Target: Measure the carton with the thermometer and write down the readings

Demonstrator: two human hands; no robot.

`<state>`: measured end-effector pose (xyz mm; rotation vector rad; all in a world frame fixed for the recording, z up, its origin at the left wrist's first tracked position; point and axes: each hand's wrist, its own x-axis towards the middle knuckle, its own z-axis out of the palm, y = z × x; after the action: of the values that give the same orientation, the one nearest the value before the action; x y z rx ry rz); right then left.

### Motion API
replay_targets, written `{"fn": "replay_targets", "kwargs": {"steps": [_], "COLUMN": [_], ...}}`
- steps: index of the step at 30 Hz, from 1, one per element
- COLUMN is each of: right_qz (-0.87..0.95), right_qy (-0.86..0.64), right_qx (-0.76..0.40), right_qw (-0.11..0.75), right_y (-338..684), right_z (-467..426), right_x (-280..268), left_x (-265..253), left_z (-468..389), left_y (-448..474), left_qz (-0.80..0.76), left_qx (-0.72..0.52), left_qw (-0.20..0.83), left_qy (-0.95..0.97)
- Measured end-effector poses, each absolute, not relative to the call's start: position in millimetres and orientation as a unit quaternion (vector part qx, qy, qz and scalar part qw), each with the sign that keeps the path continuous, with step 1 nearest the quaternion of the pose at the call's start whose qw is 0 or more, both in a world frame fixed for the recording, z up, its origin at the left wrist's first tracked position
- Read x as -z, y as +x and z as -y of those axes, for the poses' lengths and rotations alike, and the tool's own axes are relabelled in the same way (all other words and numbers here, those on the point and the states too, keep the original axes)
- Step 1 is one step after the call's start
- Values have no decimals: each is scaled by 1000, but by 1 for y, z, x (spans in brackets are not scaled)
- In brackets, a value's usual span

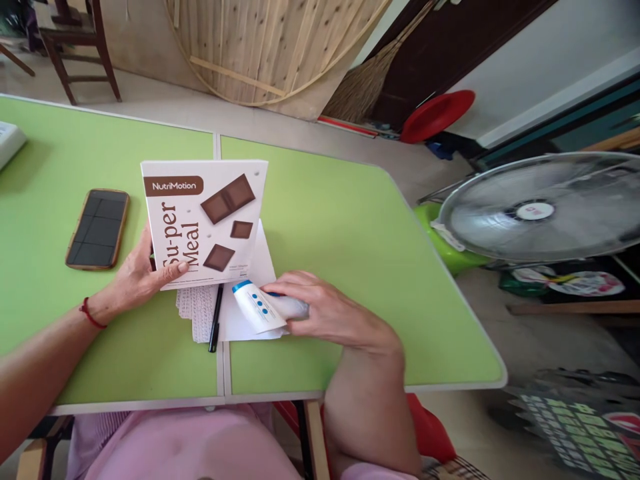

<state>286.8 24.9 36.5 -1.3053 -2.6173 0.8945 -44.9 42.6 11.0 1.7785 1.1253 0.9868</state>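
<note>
My left hand (150, 270) is closed on the lower left edge of a white box (213, 227), its thumb across the front. The box stands upright, printed "NutriMotion Su-per Meal" with pictures of chocolate pieces. My right hand (335, 310) wraps round the grey-white grip of a white handheld device (260, 307) with a blue end and several blue dots; its exact kind is unclear. Its blue end is just below the box's lower edge. Beneath them lie white paper (235, 327), a sheet covered with handwriting (200, 313) and a black pen (216, 320).
A phone in a brown case (97, 229) lies on the green table (325, 207), left of the box. A white object (9, 143) sits at the far left. Beyond the right edge are a large fan (535, 210) and a red basin (437, 117). A wooden chair (75, 50) stands behind.
</note>
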Motion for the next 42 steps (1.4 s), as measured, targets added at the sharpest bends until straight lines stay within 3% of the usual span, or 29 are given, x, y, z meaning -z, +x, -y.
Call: {"fn": "replay_targets", "kwargs": {"steps": [9, 26, 37, 42], "right_qz": [822, 798, 839, 832], "right_qy": [-556, -594, -537, -541], "right_qx": [-126, -107, -80, -56], "right_qw": [1, 9, 43, 109], "right_y": [302, 291, 292, 287], "right_z": [-33, -36, -28, -28], "right_x": [-12, -11, -11, -15], "left_x": [-11, -8, -12, -11], "left_z": [-42, -44, -43, -42], "left_y": [-45, -47, -45, -46], "left_qz": [-459, -464, -475, -482], "left_qx": [-381, -372, -375, -372], "left_qw": [390, 380, 380, 379], "left_qy": [701, 708, 700, 697]}}
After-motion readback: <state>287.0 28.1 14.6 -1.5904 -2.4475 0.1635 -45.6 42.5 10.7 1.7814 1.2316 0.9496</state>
